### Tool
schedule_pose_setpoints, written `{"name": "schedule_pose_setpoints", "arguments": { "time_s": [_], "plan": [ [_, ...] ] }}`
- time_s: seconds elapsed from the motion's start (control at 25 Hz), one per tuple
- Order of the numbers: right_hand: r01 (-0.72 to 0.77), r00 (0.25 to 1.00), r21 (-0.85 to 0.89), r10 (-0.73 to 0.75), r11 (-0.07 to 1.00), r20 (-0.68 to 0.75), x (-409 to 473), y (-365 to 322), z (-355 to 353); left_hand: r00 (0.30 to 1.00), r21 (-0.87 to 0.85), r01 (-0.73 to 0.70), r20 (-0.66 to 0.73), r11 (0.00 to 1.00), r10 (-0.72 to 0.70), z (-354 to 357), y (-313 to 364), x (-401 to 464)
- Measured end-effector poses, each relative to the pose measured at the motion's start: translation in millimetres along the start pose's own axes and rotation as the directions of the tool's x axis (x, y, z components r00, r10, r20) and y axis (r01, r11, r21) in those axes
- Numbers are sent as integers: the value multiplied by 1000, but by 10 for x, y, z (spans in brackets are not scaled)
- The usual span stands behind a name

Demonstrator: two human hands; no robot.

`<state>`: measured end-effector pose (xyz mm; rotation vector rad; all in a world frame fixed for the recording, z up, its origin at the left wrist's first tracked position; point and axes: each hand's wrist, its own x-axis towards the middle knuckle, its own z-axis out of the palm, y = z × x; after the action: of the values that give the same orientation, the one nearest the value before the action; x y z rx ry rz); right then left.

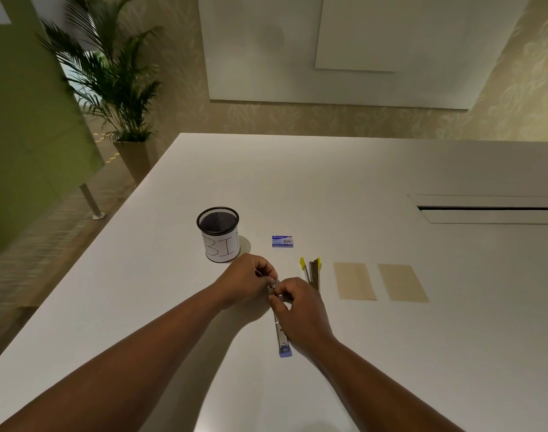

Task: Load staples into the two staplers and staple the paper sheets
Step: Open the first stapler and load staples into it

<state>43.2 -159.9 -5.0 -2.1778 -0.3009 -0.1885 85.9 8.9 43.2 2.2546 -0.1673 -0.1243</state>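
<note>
Both your hands meet over the far end of the purple stapler [282,335], which lies opened flat on the table [391,353]: your left hand [246,282] pinches something small and metallic there, seemingly a staple strip, and your right hand [300,310] curls round the rail, probably to steady it for loading. Just right of this grip lies the yellow stapler [311,272], also open; beyond that, two paper sheets [354,280]. Ahead sits the staple box [282,241], within easy reach.

The light is dim and warm. My forearms throw soft shadows on the white table [391,169]. The wide lens bends the edges; the far left side is blurred.
</note>
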Motion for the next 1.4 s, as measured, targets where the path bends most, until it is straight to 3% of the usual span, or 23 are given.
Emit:
{"name": "schedule_pose_setpoints", "arguments": {
  "time_s": [0.2,0.52,0.8,1.24,1.4],
  "plan": [
    [-4,1000,0,4,1000,-2,-8,-11,-5,1000,-18,8,20,1000,-8,-2,-17,12],
    [-2,1000,-10,2,1000,-13,-9,-13,8,996,-202,84,37,976,-78,4,-35,-21],
    [-9,999,-27,8,1000,-32,-23,-29,12,980,-173,197,13,965,-197,33,18,52],
    [6,999,-21,-7,1000,-41,-24,-47,-1,917,-261,381,-17,887,-399,21,139,174],
    [79,996,-104,-84,991,-39,-41,-44,14,898,-304,420,-2,855,-441,0,136,204]
  ]
}}
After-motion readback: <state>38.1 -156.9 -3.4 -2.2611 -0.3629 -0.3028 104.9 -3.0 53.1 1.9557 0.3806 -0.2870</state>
